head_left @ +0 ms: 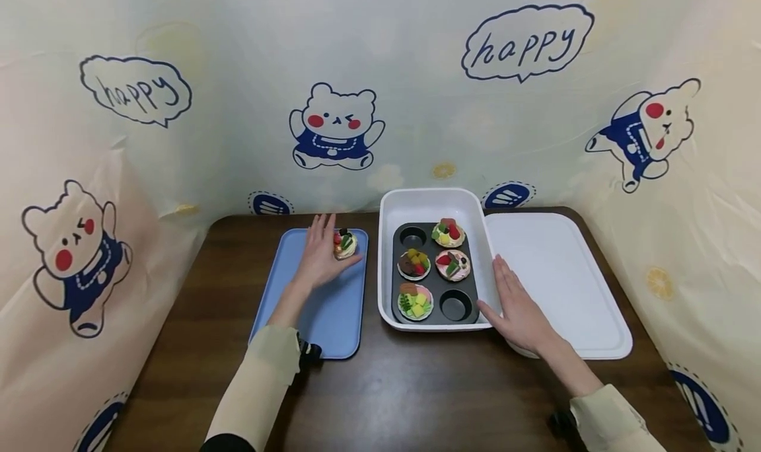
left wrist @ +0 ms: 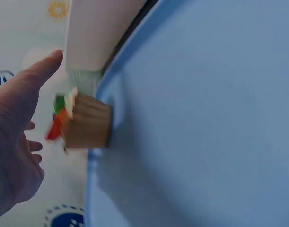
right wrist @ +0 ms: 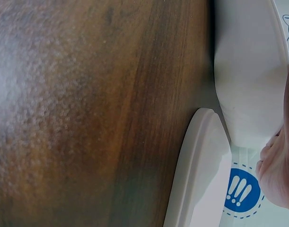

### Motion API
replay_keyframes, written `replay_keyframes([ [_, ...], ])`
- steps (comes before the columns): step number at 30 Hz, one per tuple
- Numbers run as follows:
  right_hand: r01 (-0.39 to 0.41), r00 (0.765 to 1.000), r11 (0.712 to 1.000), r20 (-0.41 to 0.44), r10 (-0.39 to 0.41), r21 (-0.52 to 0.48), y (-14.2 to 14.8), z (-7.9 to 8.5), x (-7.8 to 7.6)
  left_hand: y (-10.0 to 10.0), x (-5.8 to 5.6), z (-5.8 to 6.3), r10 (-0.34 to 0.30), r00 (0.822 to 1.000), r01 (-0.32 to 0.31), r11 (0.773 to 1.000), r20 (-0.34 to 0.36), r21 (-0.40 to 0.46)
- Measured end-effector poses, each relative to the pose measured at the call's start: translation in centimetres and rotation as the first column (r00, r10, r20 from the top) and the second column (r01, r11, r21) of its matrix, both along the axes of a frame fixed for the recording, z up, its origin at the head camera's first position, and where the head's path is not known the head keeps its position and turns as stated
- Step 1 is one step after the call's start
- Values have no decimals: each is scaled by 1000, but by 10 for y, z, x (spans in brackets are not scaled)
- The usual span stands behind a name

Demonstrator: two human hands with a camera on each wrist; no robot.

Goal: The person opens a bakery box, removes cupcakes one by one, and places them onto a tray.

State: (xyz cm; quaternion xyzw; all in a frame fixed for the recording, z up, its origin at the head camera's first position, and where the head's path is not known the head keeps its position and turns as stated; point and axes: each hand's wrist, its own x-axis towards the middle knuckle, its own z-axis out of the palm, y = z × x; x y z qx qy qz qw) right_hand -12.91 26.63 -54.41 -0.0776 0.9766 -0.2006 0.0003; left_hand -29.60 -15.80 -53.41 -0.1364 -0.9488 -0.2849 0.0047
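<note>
On the far end of the blue tray (head_left: 321, 320) stands a toy cupcake (head_left: 345, 244) with red, green and dark toppings. My left hand (head_left: 318, 257) is over it with thumb and fingers spread, the cupcake between them. In the left wrist view the cupcake's brown case (left wrist: 90, 120) stands on the tray, apart from the raised thumb (left wrist: 35, 71). My right hand (head_left: 520, 313) lies with straight fingers along the right rim of the white bin (head_left: 431, 193). Inside the bin, a dark muffin tin (head_left: 436, 306) bears several topped cupcakes, in the far right, both middle and near left cups.
A white lid-like panel (head_left: 565, 280) lies right of the bin, under my right hand. Dark brown wooden tabletop (head_left: 416, 392) shows in front. A printed cloth (head_left: 416, 95) with bears hangs behind and along both sides.
</note>
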Motion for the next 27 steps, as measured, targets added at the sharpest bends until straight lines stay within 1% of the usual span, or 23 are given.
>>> replay_keyframes([
  [2, -1, 1000, 1000, 1, 1, -5, -1, 0, 0, 6, 1, 8, -36, 999, 36, 999, -17, -38],
  [5, 2, 1000, 1000, 2, -2, -10, -1, -1, 0, 17, 4, 21, -111, 994, 110, 991, -2, -77],
  [7, -2, 1000, 1000, -4, 2, -16, -2, -1, 0, 28, 9, 29, -165, 986, 165, 983, 17, -84],
  [9, -3, 1000, 1000, -9, 3, -19, -2, -1, 1, 40, 15, 37, -227, 973, 230, 969, 37, -92],
  [11, -8, 1000, 1000, -16, 8, -24, -3, -1, 1, 53, 21, 41, -299, 953, 303, 946, 46, -115],
  [12, -10, 1000, 1000, -20, 10, -27, -4, -1, 1, 60, 24, 43, -338, 940, 341, 931, 49, -128],
  [15, -7, 1000, 1000, -24, 6, -30, -2, -1, 3, 85, 31, 47, -456, 888, 459, 871, 58, -175],
  [17, -7, 1000, 999, -28, 6, -35, -3, -1, 3, 98, 34, 48, -505, 860, 508, 836, 69, -209],
  [19, -8, 1000, 999, -24, 7, -37, -3, -2, 3, 109, 35, 48, -528, 845, 532, 813, 85, -237],
  [23, -8, 1000, 999, -23, 8, -36, -3, -2, 3, 123, 35, 46, -535, 836, 545, 785, 124, -295],
  [27, -10, 999, 999, -33, 9, -31, -3, -3, 2, 129, 32, 40, -539, 830, 556, 772, 145, -309],
])
